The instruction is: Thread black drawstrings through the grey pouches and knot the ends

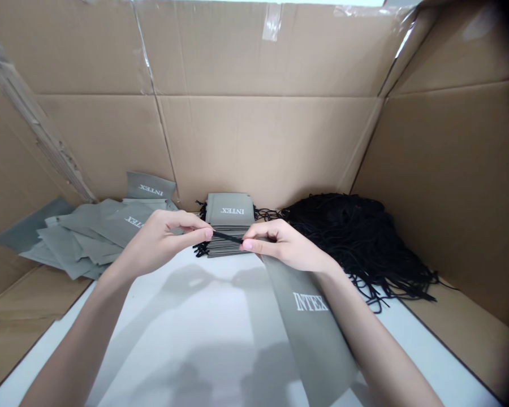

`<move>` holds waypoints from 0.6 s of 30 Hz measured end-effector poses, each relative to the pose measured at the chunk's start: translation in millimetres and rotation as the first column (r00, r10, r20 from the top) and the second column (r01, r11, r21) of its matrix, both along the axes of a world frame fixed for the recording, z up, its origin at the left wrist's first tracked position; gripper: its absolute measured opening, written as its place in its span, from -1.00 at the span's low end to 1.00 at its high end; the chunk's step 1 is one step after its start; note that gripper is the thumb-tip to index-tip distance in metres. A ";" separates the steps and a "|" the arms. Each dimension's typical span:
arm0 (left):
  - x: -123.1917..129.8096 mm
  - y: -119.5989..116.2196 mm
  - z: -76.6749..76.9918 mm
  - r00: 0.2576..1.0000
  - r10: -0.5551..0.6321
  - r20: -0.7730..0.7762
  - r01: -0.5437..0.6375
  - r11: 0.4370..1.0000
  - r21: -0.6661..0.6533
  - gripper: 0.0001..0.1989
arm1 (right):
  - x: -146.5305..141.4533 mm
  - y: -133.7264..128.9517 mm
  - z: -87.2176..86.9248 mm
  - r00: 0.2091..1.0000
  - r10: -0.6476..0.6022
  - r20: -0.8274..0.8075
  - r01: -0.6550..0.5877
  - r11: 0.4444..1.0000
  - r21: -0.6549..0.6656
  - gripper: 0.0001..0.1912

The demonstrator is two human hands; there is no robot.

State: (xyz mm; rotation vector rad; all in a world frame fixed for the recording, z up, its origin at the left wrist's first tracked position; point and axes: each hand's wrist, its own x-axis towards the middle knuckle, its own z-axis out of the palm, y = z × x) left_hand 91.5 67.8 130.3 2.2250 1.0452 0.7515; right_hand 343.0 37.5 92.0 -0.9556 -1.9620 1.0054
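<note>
A short stretch of black cord runs between my two hands, above the white table. My left hand pinches its left end between thumb and fingers. The right end is pinched in my right hand. A long grey INTEX bag hangs down from my right hand toward the near side, partly under my right forearm. Whether the cord passes through the bag's top edge is hidden by my fingers.
Loose grey bags are heaped at the left. A neat stack of grey INTEX bags with black cords stands at the back centre. A large pile of black cords lies at the right. Cardboard walls enclose the table.
</note>
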 end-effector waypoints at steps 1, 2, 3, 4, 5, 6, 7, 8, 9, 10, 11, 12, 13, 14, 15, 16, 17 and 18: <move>0.2 0.4 -0.6 1.000 0.003 0.013 -0.003 1.000 0.009 -0.75 | 0.8 0.0 0.1 1.000 -0.011 0.008 0.011 1.000 -0.002 -0.67; 0.3 0.9 -1.1 1.000 0.004 0.028 -0.005 1.000 0.021 -0.75 | 1.8 0.0 0.2 1.000 -0.019 0.013 0.019 1.000 -0.004 -0.65; 0.3 1.4 -1.4 0.999 0.004 0.040 -0.005 0.999 0.031 -0.75 | 2.7 0.1 0.3 1.000 -0.025 0.015 0.025 1.000 -0.002 -0.64; 0.3 1.9 -1.6 0.999 0.003 0.050 -0.005 0.999 0.040 -0.75 | 3.6 0.2 0.4 1.000 -0.028 0.013 0.028 1.000 0.003 -0.63; 0.3 2.4 -1.7 0.998 0.004 0.060 -0.007 0.999 0.047 -0.76 | 4.5 0.4 0.3 1.000 -0.030 0.007 0.030 1.000 0.008 -0.63; 0.3 2.9 -1.9 0.998 0.005 0.067 -0.008 0.999 0.052 -0.76 | 5.4 0.6 0.3 1.000 -0.031 0.000 0.031 0.999 0.015 -0.63; 0.4 3.6 -2.2 0.998 0.003 0.067 -0.006 0.999 0.050 -0.77 | 6.1 0.9 0.2 0.999 -0.031 -0.006 0.031 0.999 0.021 -0.63; 0.6 4.3 -2.6 0.997 0.004 0.072 -0.007 0.999 0.048 -0.77 | 6.8 1.1 0.1 0.999 -0.030 -0.011 0.031 0.999 0.026 -0.63; 0.7 5.1 -3.2 0.997 0.005 0.082 -0.008 0.999 0.046 -0.77 | 7.4 1.3 0.1 0.999 -0.028 -0.017 0.029 0.999 0.029 -0.64; 0.8 6.0 -3.8 0.995 0.005 0.096 -0.010 0.999 0.047 -0.78 | 7.9 1.5 0.1 0.999 -0.026 -0.022 0.026 0.999 0.031 -0.64; 0.6 7.0 -4.6 0.995 0.006 0.103 -0.011 0.999 0.049 -0.78 | 8.4 1.6 0.1 0.999 -0.025 -0.025 0.026 0.999 0.034 -0.64; 0.2 8.1 -5.3 0.994 0.008 0.106 -0.014 0.998 0.056 -0.77 | 8.9 1.7 0.2 0.999 -0.025 -0.027 0.026 0.999 0.040 -0.64; -0.5 9.1 -5.9 0.995 0.012 0.101 -0.018 0.998 0.065 -0.77 | 9.5 1.8 0.3 0.999 -0.027 -0.027 0.029 0.999 0.046 -0.63; -1.5 10.1 -6.3 0.996 0.015 0.086 -0.021 0.997 0.074 -0.76 | 10.1 2.0 0.4 0.999 -0.030 -0.023 0.031 0.998 0.051 -0.63; -2.8 11.1 -6.5 0.998 0.014 0.057 -0.018 0.997 0.078 -0.74 | 10.7 2.1 0.5 0.999 -0.033 -0.017 0.034 0.998 0.056 -0.63; -4.0 11.9 -6.6 1.000 0.009 0.024 -0.011 0.997 0.077 -0.72 | 11.3 2.2 0.6 0.999 -0.035 -0.011 0.035 0.998 0.059 -0.63; -5.0 12.6 -6.5 1.000 -0.003 -0.017 0.004 0.998 0.068 -0.71 | 11.7 2.3 0.6 0.999 -0.035 -0.004 0.035 0.997 0.064 -0.63; -5.5 13.1 -6.6 0.998 -0.017 -0.056 0.021 0.998 0.058 -0.70 | 11.8 2.2 0.5 0.999 -0.033 0.009 0.032 0.997 0.072 -0.63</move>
